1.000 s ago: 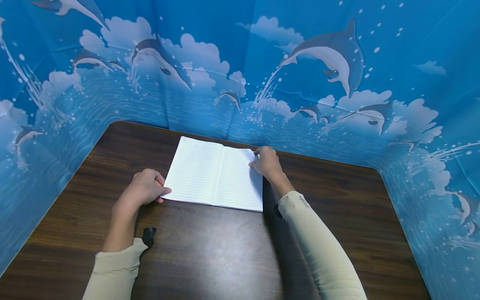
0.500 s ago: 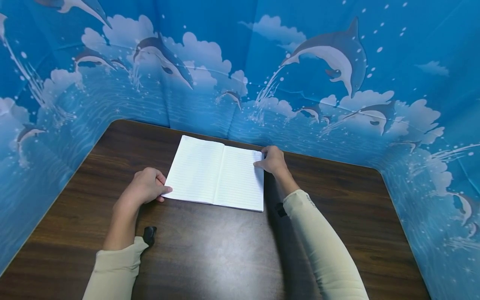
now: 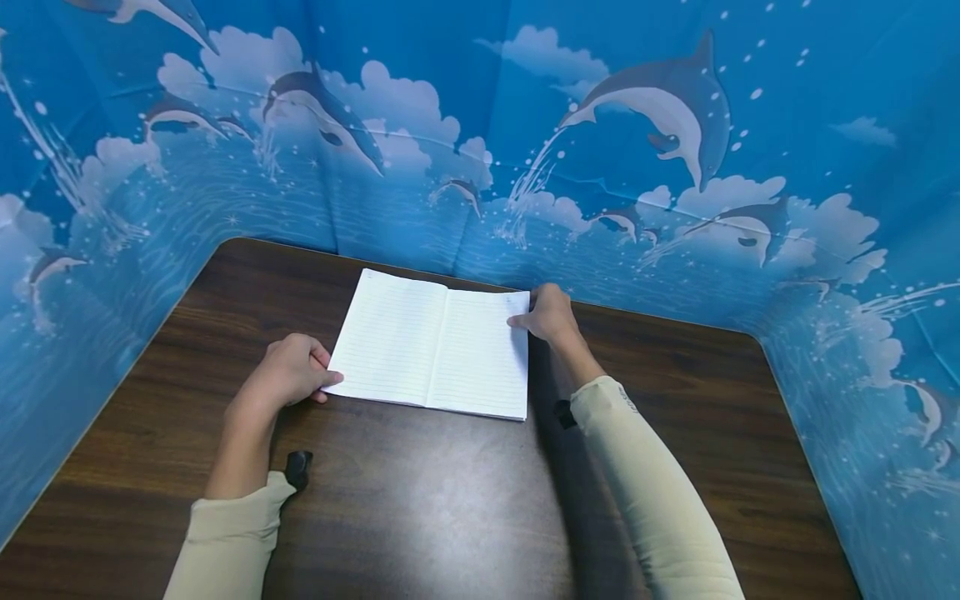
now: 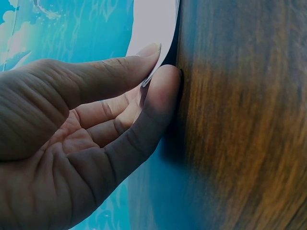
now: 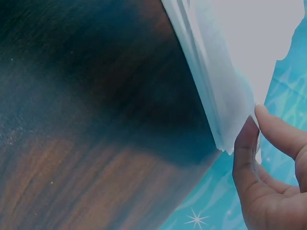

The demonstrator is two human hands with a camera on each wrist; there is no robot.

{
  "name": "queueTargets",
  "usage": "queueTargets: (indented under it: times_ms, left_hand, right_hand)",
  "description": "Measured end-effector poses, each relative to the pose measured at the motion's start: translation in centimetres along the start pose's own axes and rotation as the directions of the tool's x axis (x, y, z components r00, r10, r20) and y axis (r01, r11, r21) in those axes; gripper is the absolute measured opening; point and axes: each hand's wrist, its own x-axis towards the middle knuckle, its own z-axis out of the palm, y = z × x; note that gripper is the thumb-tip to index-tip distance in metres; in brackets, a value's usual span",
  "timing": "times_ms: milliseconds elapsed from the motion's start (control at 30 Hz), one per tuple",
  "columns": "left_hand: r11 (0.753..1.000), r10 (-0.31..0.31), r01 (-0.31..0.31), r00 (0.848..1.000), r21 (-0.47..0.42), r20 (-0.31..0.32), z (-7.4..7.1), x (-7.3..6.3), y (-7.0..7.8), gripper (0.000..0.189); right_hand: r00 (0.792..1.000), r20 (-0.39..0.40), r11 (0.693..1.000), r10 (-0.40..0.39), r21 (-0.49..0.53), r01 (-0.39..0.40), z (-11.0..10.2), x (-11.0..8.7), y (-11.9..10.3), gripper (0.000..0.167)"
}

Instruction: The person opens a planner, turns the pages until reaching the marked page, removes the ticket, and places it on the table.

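An open notebook (image 3: pixel 390 342) with blank lined pages lies near the table's far edge. At its near left corner my left hand (image 3: pixel 288 371) pinches the paper, thumb on top; the left wrist view has the corner (image 4: pixel 153 60) slightly bent between thumb and forefinger. My right hand (image 3: pixel 551 315) is at the far right corner, its thumb over the page and the other fingers behind the edge. In the right wrist view, thumb and finger pinch a page edge, while more sheets (image 5: pixel 211 91) fan out beside the fingers. How many sheets are pinched, I cannot tell.
The dark wood-grain table (image 3: pixel 420 500) reaches up to a blue dolphin-print cloth (image 3: pixel 450 125) at the back and sides. Both forearms wear pale sleeves (image 3: pixel 645 492), and a small black device (image 3: pixel 298 471) sits by the left wrist.
My right hand has slid slightly right and away along the page, from over its far right corner to its outer edge. The left hand and notebook stay put.
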Motion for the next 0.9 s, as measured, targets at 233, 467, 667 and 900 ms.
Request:
queueTargets:
  times_ms: [233,467,667,900]
  left_hand:
    - [1.0,0.004,-0.004,1.0,0.004,-0.001,0.0,-0.1,0.1,0.023]
    - [1.0,0.007,-0.007,1.0,-0.001,0.002,0.1,0.1,-0.1,0.023]
    - [1.0,0.003,-0.003,1.0,-0.007,0.002,0.0,0.1,-0.1,0.024]
    - [1.0,0.005,-0.005,1.0,-0.003,0.003,0.0,0.1,-0.1,0.024]
  right_hand:
    - [0.999,0.052,1.0,0.003,0.013,-0.004,-0.9,-0.3,0.0,0.03]
    - [0.998,0.059,0.998,-0.002,0.066,-0.002,-1.4,-0.6,-0.4,0.024]
    - [0.997,0.071,0.994,-0.013,0.105,0.006,-2.0,-0.8,-1.3,0.035]
    - [0.998,0.065,0.977,0.0,0.213,-0.014,-2.4,-0.9,-2.3,0.033]
